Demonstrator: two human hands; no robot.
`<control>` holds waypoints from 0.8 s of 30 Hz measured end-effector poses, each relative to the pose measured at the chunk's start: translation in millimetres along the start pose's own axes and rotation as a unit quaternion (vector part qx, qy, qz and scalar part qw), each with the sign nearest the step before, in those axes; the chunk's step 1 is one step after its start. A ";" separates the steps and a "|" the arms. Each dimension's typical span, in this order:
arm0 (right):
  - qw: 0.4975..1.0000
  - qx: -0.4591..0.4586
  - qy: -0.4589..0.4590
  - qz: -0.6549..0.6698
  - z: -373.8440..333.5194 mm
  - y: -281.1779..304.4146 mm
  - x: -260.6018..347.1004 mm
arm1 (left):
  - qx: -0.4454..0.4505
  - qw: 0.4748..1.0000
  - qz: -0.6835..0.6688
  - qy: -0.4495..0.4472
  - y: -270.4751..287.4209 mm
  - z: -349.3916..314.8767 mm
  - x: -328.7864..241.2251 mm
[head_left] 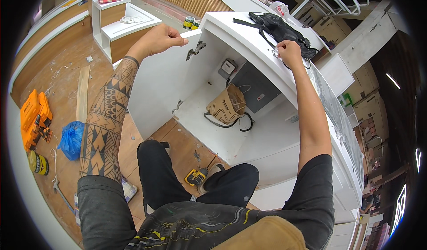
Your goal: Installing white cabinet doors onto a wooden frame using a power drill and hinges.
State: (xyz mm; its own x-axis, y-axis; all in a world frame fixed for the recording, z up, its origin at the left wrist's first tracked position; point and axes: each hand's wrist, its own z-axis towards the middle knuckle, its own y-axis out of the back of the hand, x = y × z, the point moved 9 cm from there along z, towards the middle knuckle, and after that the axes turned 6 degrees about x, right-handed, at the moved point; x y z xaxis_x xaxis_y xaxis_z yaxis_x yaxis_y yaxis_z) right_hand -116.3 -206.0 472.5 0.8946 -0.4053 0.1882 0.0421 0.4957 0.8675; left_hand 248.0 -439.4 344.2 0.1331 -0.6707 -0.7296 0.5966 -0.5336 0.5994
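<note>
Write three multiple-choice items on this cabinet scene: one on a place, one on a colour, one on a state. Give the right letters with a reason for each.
1. Where does the brown paper bag lie?
A. inside the open cabinet
B. on the countertop
C. on the floor beside the blue bag

2. What colour is the tool case on the floor at the left?
A. green
B. orange
C. white

3. How does the cabinet door stand?
A. shut flat
B. taken off and lying on the floor
C. swung open, its top corner held by the left hand

Answers:
1 A, the bag sits on the cabinet's white floor beside a black cable.
2 B, the case is bright orange against the wooden floor.
3 C, the door stands out from the cabinet, its hinge exposed, while the right hand rests on the countertop.
</note>
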 end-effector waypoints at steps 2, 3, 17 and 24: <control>1.000 -0.007 0.003 -0.001 -0.8 1.0 3.5 | -0.001 1.000 0.001 0.001 2.9 -1.9 1.3; 0.999 -0.037 0.016 -0.015 -2.0 9.6 1.3 | -0.001 1.000 -0.001 -0.002 1.7 0.1 -0.7; 0.950 -0.152 -0.194 -0.192 -167.8 181.3 -188.9 | 0.050 0.996 -0.002 -0.073 -9.3 10.5 2.1; 0.931 0.021 -0.356 -0.072 -308.3 212.3 -283.3 | 0.039 0.995 0.023 -0.084 2.5 15.1 6.3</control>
State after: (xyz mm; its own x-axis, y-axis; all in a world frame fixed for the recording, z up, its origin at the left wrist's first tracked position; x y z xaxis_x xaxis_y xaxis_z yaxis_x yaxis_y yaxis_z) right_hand -223.7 250.9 461.3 0.3576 -0.8800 0.3126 0.1083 0.3716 0.9221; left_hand 238.4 -452.8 346.1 0.0205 -0.7692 -0.6387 0.5292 -0.5336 0.6597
